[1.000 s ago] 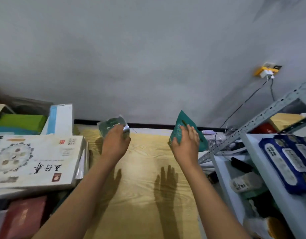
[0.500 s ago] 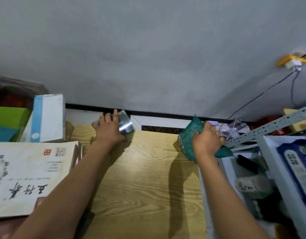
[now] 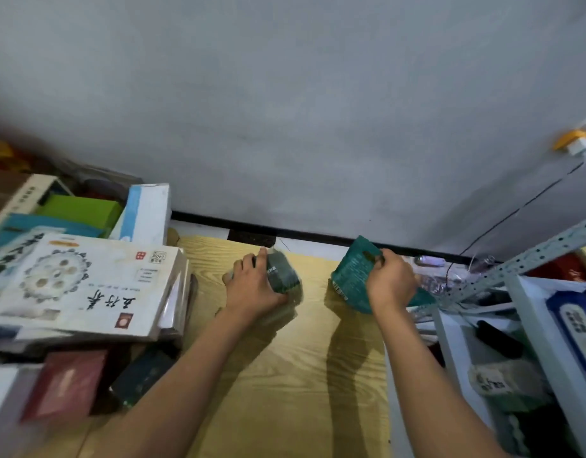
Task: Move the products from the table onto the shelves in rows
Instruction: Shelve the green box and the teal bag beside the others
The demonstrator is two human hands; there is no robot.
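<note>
Both hands work at the far edge of the light wood-grain bench (image 3: 285,375), near the grey wall.

Left hand (image 3: 252,289): fingers curled over a small dark-green foil packet (image 3: 282,274), grip closed round it from above. The packet sits low, at or just off the bench surface; contact cannot be told through the blur. Judgement: held from the top so it can be lifted straight off.

Right hand (image 3: 389,280): fingers and thumb pinch a teal-green flat pouch (image 3: 352,276) near its upper edge, so that it hangs tilted, lower corner close to the bench. It is just beside the grey perforated metal shelf frame (image 3: 529,259), which suggests this pouch goes across first.

Shelf side: white shelf board (image 3: 457,352) carries a blue-and-white wrapped pack (image 3: 576,322) and a pale crumpled bag (image 3: 496,381).

Writing: pale lines of print on both packets, too blurred to read. The large white flat box (image 3: 86,285) stacked at left bears black brush characters seen upside down, a small red seal, and a label that seems to read "240g". The white-and-blue carton (image 3: 146,213) stands behind it, with no legible text.
</note>
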